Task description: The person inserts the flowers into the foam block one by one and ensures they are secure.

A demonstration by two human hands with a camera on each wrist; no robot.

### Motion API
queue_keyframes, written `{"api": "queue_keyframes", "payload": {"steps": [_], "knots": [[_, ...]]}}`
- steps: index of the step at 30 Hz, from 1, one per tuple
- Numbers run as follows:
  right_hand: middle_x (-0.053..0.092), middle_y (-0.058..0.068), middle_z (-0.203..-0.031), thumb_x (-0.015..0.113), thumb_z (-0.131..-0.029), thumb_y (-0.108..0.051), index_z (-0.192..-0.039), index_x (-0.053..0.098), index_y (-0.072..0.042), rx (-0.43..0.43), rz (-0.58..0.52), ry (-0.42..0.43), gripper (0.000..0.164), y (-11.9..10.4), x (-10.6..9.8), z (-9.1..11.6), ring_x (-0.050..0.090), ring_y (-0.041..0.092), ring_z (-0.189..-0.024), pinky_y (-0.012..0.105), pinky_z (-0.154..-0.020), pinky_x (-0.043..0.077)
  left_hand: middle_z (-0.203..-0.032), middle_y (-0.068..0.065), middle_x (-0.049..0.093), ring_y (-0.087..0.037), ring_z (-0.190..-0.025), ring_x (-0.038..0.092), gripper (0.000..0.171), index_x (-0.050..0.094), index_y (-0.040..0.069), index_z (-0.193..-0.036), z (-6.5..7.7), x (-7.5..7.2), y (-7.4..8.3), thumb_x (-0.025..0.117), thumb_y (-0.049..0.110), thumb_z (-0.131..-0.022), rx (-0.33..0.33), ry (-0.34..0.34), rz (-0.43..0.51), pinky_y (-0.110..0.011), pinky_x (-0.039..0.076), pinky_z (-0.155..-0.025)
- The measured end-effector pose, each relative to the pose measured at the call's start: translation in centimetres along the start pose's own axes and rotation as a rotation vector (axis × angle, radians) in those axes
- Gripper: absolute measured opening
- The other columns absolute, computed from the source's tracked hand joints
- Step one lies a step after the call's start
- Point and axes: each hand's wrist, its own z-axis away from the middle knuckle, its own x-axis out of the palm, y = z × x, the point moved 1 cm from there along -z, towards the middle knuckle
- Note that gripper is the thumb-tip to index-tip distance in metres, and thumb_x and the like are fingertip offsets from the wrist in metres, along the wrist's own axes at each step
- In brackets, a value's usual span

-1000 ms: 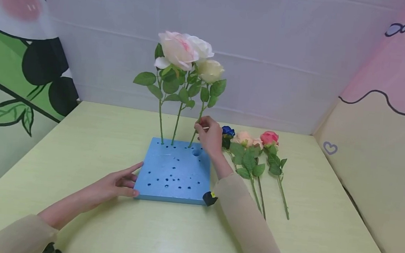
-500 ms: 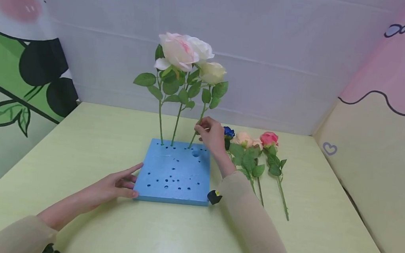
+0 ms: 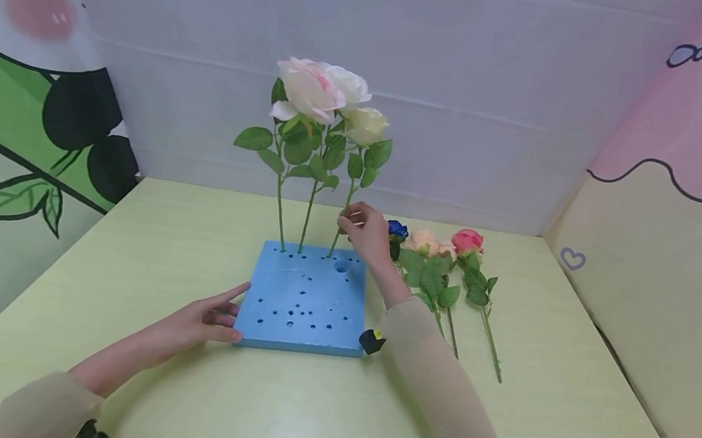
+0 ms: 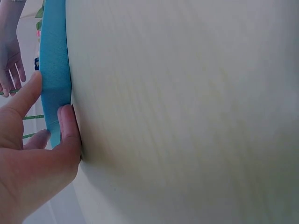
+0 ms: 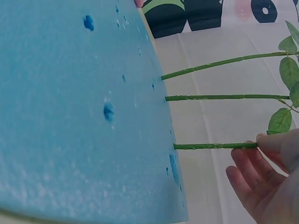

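A blue foam board dotted with holes lies flat on the table. Three artificial roses stand in its back row: a pale pink rose, a white rose and, rightmost, a cream rose that leans a little right. My right hand pinches the cream rose's stem between thumb and fingers, above the board; the stem's end is in a hole. My left hand rests against the board's left side, fingers spread along its edge, as the left wrist view also shows.
To the board's right lie a blue rose, peach roses and a deep pink rose with leafy stems toward me. A white curtain hangs behind the table. Printed panels flank both sides.
The cream rose's head has swayed slightly right and then back left in my right hand. My left hand stays at the board's side.
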Motion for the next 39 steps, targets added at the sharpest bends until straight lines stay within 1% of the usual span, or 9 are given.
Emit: {"api": "queue_keyframes", "payload": {"steps": [5, 13, 15, 20, 26, 31, 33, 35, 39], "knots": [[0.071, 0.017, -0.106, 0.064, -0.096, -0.015, -0.107, 0.067, -0.004, -0.004, 0.001, 0.000, 0.016, -0.01, -0.02, -0.02, 0.073, 0.033, -0.092, 0.032, -0.070, 0.059, -0.145, -0.017, 0.044, -0.029, -0.128, 0.046, 0.091, 0.016, 0.028, -0.159, -0.04, -0.06, 0.03, 0.073, 0.037, -0.089, 0.004, -0.003, -0.004, -0.044, 0.045, -0.100], [0.071, 0.017, -0.106, 0.064, -0.096, -0.014, -0.107, 0.066, -0.003, 0.000, -0.010, 0.002, 0.015, -0.17, -0.10, 0.14, 0.073, 0.034, -0.092, 0.034, -0.072, 0.059, -0.145, -0.017, 0.045, -0.028, -0.126, 0.047, 0.091, 0.016, 0.027, -0.159, -0.10, -0.11, -0.05, 0.073, 0.037, -0.088, 0.011, -0.001, -0.004, -0.044, 0.045, -0.101], [0.071, 0.018, -0.106, 0.063, -0.096, -0.014, -0.107, 0.066, -0.003, -0.003, -0.011, 0.001, 0.016, -0.18, -0.06, 0.15, 0.073, 0.035, -0.092, 0.035, -0.073, 0.059, -0.145, -0.017, 0.045, -0.027, -0.126, 0.047, 0.092, 0.017, 0.027, -0.159, -0.10, -0.12, -0.07, 0.073, 0.037, -0.088, 0.012, 0.001, -0.004, -0.044, 0.045, -0.100], [0.071, 0.020, -0.106, 0.063, -0.097, -0.014, -0.108, 0.066, -0.002, -0.004, -0.025, -0.002, 0.016, -0.13, 0.02, 0.13, 0.072, 0.037, -0.094, 0.042, -0.076, 0.060, -0.143, -0.017, 0.045, -0.027, -0.125, 0.048, 0.092, 0.017, 0.026, -0.159, -0.06, -0.10, -0.06, 0.074, 0.036, -0.088, 0.017, 0.005, 0.003, -0.043, 0.045, -0.100], [0.071, 0.019, -0.106, 0.063, -0.096, -0.013, -0.109, 0.066, -0.002, -0.001, -0.024, 0.007, 0.017, -0.05, 0.09, 0.14, 0.072, 0.039, -0.094, 0.040, -0.075, 0.060, -0.143, -0.017, 0.045, -0.028, -0.126, 0.047, 0.091, 0.017, 0.027, -0.159, 0.02, -0.05, 0.08, 0.074, 0.036, -0.088, 0.015, 0.005, -0.002, -0.044, 0.045, -0.100], [0.071, 0.020, -0.106, 0.064, -0.096, -0.013, -0.109, 0.065, -0.002, 0.004, -0.041, 0.006, 0.017, 0.03, 0.09, 0.11, 0.071, 0.041, -0.095, 0.049, -0.080, 0.058, -0.142, -0.017, 0.046, -0.028, -0.124, 0.048, 0.091, 0.018, 0.025, -0.159, 0.09, -0.02, 0.23, 0.073, 0.036, -0.088, 0.018, 0.005, -0.001, -0.043, 0.045, -0.100], [0.070, 0.020, -0.106, 0.064, -0.096, -0.014, -0.109, 0.065, -0.002, 0.004, -0.044, 0.003, 0.017, 0.01, 0.02, 0.13, 0.071, 0.041, -0.095, 0.050, -0.080, 0.058, -0.141, -0.017, 0.046, -0.027, -0.124, 0.048, 0.091, 0.018, 0.025, -0.159, 0.10, 0.02, 0.26, 0.073, 0.035, -0.088, 0.016, 0.007, 0.002, -0.042, 0.045, -0.099], [0.070, 0.019, -0.107, 0.064, -0.096, -0.015, -0.109, 0.066, -0.003, 0.002, -0.033, 0.005, 0.018, 0.01, -0.05, 0.15, 0.071, 0.038, -0.097, 0.048, -0.081, 0.058, -0.141, -0.017, 0.046, -0.027, -0.124, 0.048, 0.091, 0.018, 0.025, -0.159, 0.12, 0.04, 0.27, 0.073, 0.035, -0.088, 0.019, 0.007, 0.003, -0.042, 0.045, -0.099], [0.070, 0.014, -0.113, 0.066, -0.095, -0.019, -0.115, 0.066, -0.006, -0.003, 0.007, 0.017, 0.023, 0.10, -0.20, 0.26, 0.069, 0.030, -0.104, 0.040, -0.087, 0.057, -0.141, -0.017, 0.047, -0.027, -0.123, 0.048, 0.091, 0.018, 0.025, -0.159, 0.15, 0.07, 0.24, 0.074, 0.035, -0.088, 0.020, 0.011, 0.005, -0.041, 0.045, -0.099]]}}
